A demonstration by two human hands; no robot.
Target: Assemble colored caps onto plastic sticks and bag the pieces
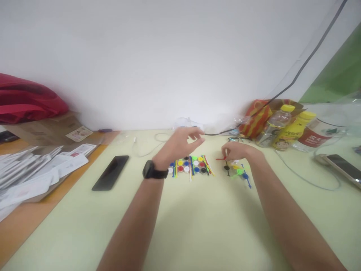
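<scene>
My left hand (183,146), with a black watch (155,170) on its wrist, hovers over neat rows of small colored plastic arrow spinners (194,165). Its thumb and fingers are apart and hold nothing. These spinners have round discs in white, blue, yellow, red, black and green. To the right, my right hand (236,149) reaches down with its fingers pinched on a red arrow spinner (220,159). Just below it lie loose spinners: a black one (227,168), a blue one (246,176), and yellow and green ones, partly overlapping.
A black phone (110,173) lies at left, beside white packets (34,169) and a cardboard box (45,130) under a red bag (28,98). Bottles (295,130) and a red-yellow bag (252,118) stand at back right. Another phone (344,168) and cables (307,180) lie at right.
</scene>
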